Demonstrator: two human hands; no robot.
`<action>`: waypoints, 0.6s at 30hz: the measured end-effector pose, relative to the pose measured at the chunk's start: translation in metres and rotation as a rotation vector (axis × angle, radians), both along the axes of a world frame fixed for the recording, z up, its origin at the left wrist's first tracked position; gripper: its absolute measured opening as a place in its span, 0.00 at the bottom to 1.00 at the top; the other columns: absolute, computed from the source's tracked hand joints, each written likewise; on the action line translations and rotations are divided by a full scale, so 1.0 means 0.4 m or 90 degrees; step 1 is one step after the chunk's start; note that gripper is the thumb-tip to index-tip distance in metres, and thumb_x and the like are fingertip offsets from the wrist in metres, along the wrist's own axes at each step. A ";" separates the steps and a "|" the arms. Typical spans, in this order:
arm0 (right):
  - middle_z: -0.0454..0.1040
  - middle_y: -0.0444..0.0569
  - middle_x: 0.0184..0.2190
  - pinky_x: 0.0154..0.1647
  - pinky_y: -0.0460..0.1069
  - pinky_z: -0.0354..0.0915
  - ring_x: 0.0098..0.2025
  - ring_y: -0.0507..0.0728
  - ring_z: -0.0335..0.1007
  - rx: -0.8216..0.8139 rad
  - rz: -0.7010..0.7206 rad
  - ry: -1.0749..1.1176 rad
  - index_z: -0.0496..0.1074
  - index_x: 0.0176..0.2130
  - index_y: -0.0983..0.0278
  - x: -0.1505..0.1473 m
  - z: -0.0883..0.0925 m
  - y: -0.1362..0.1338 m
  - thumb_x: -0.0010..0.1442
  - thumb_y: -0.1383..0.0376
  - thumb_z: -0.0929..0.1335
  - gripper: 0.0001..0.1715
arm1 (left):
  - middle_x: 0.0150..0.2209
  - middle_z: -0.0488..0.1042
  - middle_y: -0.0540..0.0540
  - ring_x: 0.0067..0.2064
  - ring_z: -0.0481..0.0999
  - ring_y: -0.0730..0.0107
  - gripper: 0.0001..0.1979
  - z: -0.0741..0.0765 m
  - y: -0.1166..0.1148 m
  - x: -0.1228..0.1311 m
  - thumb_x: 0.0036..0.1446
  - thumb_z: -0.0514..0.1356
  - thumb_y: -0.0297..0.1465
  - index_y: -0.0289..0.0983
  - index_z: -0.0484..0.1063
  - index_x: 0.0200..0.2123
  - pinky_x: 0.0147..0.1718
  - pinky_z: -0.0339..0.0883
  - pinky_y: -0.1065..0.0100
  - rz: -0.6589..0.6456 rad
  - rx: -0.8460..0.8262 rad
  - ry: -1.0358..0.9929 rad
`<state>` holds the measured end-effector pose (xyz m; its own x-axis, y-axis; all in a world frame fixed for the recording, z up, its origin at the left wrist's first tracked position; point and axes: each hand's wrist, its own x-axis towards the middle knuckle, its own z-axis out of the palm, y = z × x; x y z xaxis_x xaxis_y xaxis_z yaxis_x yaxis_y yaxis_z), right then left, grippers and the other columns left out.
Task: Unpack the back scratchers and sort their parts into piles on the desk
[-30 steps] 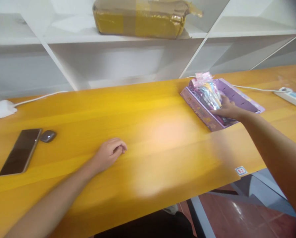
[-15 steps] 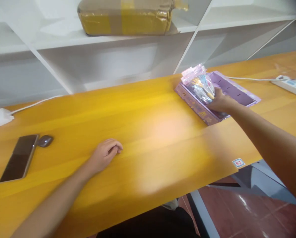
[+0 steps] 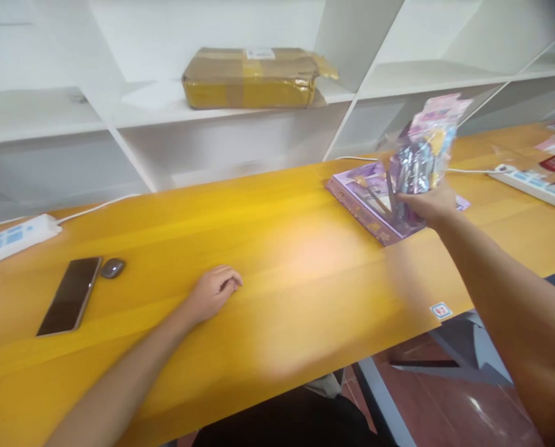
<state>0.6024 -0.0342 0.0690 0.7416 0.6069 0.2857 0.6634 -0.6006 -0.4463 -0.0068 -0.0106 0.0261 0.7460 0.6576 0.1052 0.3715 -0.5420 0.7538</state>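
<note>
Yellow wood table [image 3: 282, 248]: left hand [image 3: 212, 295] rests on it near the front, fingers loosely curled, holding nothing. Farther right, right hand [image 3: 429, 205] is closed round the bottom of a shiny cellophane packet [image 3: 424, 149], held upright above the purple tray [image 3: 365, 205]. Risk: the wrap is slick and top-heavy and gripped low, so it could tip or slide out onto the tray.

We find the phone [image 3: 70, 296] left on the counter [image 3: 282, 267], the mouse [image 3: 112, 268] just beside it, the packet [image 3: 423, 154] above the box [image 3: 357, 200] at right, a parcel [image 3: 254, 77] on the shelf [image 3: 151, 115] behind.
</note>
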 end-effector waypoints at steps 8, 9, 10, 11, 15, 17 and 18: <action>0.78 0.60 0.60 0.50 0.52 0.76 0.53 0.58 0.81 0.362 -0.026 0.094 0.70 0.67 0.65 0.004 0.226 -0.022 0.51 0.69 0.83 0.48 | 0.36 0.79 0.48 0.41 0.78 0.65 0.12 -0.006 0.002 0.003 0.71 0.53 0.27 0.40 0.77 0.40 0.44 0.68 0.63 -0.003 0.008 -0.002; 0.78 0.61 0.61 0.49 0.52 0.76 0.54 0.59 0.81 0.398 -0.001 0.104 0.70 0.66 0.66 -0.013 0.254 -0.029 0.52 0.70 0.82 0.46 | 0.36 0.79 0.48 0.41 0.78 0.65 0.12 -0.006 0.002 0.003 0.71 0.53 0.28 0.40 0.77 0.40 0.45 0.68 0.63 -0.002 0.008 -0.005; 0.77 0.62 0.61 0.49 0.53 0.77 0.55 0.60 0.81 0.430 0.039 0.114 0.71 0.64 0.66 -0.038 0.279 -0.038 0.52 0.70 0.81 0.43 | 0.36 0.79 0.48 0.41 0.78 0.65 0.12 -0.005 0.001 0.003 0.71 0.53 0.28 0.40 0.77 0.40 0.45 0.68 0.63 0.000 0.007 -0.007; 0.77 0.62 0.61 0.50 0.54 0.77 0.55 0.61 0.81 0.459 0.083 0.126 0.73 0.61 0.66 -0.072 0.300 -0.050 0.53 0.70 0.80 0.38 | 0.36 0.79 0.48 0.41 0.78 0.65 0.12 -0.004 0.001 0.003 0.71 0.53 0.29 0.40 0.77 0.41 0.45 0.69 0.62 0.005 0.003 -0.009; 0.80 0.57 0.47 0.50 0.60 0.78 0.46 0.63 0.82 0.492 0.254 0.286 0.76 0.45 0.63 -0.292 0.325 -0.105 0.48 0.66 0.78 0.24 | 0.37 0.81 0.47 0.41 0.79 0.64 0.10 0.002 0.002 -0.003 0.72 0.56 0.33 0.40 0.78 0.43 0.45 0.70 0.62 0.047 -0.042 -0.044; 0.78 0.52 0.39 0.44 0.61 0.79 0.38 0.62 0.79 0.469 0.325 0.436 0.75 0.42 0.62 -0.431 0.294 -0.130 0.43 0.62 0.80 0.26 | 0.38 0.81 0.46 0.41 0.80 0.63 0.10 0.002 -0.001 -0.004 0.72 0.59 0.37 0.39 0.78 0.44 0.46 0.72 0.61 0.063 -0.126 -0.096; 0.77 0.49 0.36 0.39 0.61 0.79 0.34 0.61 0.77 0.459 0.349 0.501 0.75 0.42 0.61 -0.501 0.270 -0.139 0.41 0.60 0.81 0.28 | 0.39 0.82 0.44 0.41 0.81 0.62 0.11 0.001 -0.004 -0.003 0.71 0.60 0.39 0.39 0.78 0.45 0.46 0.74 0.60 0.057 -0.202 -0.133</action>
<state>0.4019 -0.0896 0.1769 0.5579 0.7833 0.2742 0.1464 0.2324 -0.9615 -0.0081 -0.0121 0.0265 0.6680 0.7436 0.0293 0.2280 -0.2419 0.9431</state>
